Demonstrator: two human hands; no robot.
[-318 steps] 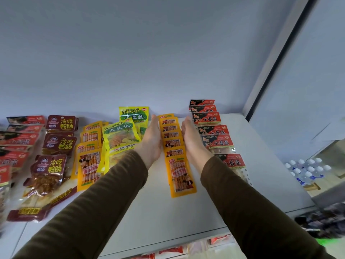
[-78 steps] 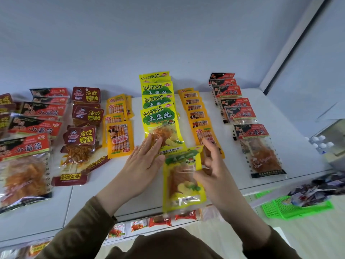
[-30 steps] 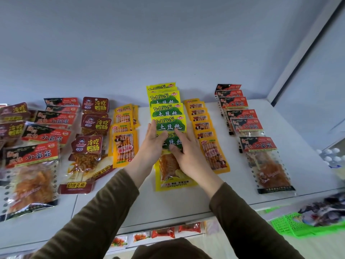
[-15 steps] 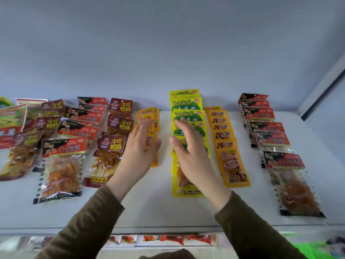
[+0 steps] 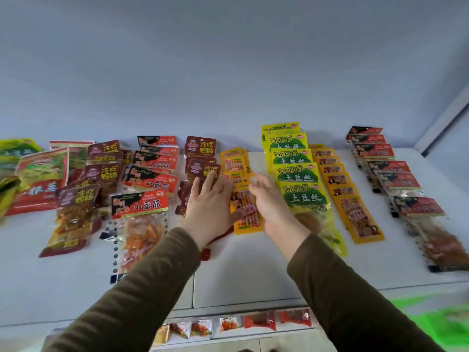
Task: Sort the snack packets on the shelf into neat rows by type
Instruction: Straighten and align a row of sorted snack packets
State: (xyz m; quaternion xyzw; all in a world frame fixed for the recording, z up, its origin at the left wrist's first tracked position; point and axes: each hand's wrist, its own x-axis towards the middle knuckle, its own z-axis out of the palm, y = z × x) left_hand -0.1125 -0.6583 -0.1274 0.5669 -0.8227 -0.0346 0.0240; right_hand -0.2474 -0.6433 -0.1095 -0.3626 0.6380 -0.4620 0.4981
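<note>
Beside tidy rows (image 5: 297, 174), jumbled packets (image 5: 142, 174).

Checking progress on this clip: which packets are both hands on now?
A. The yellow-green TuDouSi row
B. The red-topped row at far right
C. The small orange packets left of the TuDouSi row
C: the left hand and right hand flank the small orange packets, left of the TuDouSi row.

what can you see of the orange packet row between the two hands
The row of small orange plastic snack packets runs front to back on the white shelf, overlapping like shingles. It sits between the maroon packets and the yellow-green TuDouSi row. The front packet shows reddish sticks through a window. The left hand lies flat on its left edge; the right hand stands against its right edge.
</note>
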